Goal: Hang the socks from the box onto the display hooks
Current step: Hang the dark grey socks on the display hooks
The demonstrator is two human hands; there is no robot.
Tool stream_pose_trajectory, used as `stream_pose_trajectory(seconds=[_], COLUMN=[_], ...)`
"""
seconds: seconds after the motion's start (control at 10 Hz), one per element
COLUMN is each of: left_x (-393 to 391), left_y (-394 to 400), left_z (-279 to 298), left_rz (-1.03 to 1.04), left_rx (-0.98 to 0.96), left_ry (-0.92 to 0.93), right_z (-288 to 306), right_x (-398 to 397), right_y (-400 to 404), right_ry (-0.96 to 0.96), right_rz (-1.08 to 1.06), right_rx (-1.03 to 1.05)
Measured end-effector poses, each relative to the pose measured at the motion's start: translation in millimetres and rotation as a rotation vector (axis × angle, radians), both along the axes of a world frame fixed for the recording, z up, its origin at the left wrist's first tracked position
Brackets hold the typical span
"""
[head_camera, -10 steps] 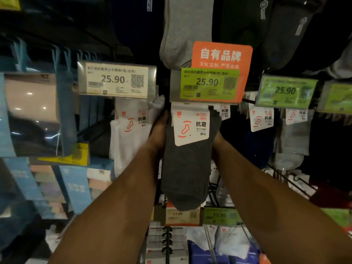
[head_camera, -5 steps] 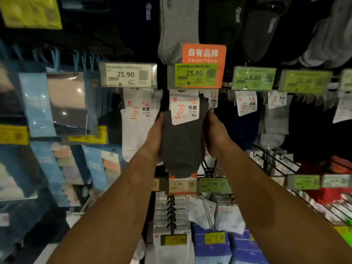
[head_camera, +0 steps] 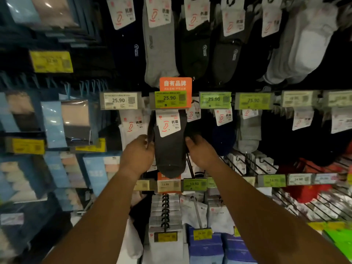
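A dark grey pair of socks (head_camera: 170, 149) with a white card label hangs on the display hook under the orange and green 25.90 price tag (head_camera: 173, 100). My left hand (head_camera: 138, 155) grips the socks' left edge, its fingers curled round a dark fold of fabric. On the other side my right hand (head_camera: 200, 149) holds the right edge with curled fingers, part of them hidden behind the fabric. The box is not in view.
White socks (head_camera: 131, 130) hang just left of the grey pair, navy socks (head_camera: 222, 138) and light grey ones (head_camera: 248, 136) to the right. More socks fill the row above. Blue boxed packs (head_camera: 76, 121) hang at left. Wire hooks with 13.90 tags (head_camera: 194, 184) jut out below.
Both hands have slid down from beside the card label to the middle of the grey socks. The camera has tilted up and pulled back, showing the upper row of socks.
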State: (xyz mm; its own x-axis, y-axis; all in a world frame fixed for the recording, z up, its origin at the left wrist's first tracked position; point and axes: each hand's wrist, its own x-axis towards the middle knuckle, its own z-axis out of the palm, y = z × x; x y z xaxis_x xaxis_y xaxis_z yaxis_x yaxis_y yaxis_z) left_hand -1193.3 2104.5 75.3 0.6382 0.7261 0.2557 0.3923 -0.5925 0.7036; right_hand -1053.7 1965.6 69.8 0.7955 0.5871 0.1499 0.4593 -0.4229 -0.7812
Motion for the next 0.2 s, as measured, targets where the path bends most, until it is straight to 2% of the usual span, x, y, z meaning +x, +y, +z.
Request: stream_pose_trajectory(seconds=[0.1,0.2], left_x=[-8,-8], left_y=[-24,-46], left_z=[24,33], left_rz=[0.076,0.134], left_rx=[0.304,0.414], left_ry=[0.095,0.115], right_z=[5,11], right_x=[13,16], right_y=[-26,-56], right_ry=[-0.188,-0.237], right_rz=[-0.034,-0.032], right_rx=[-0.215,-0.278])
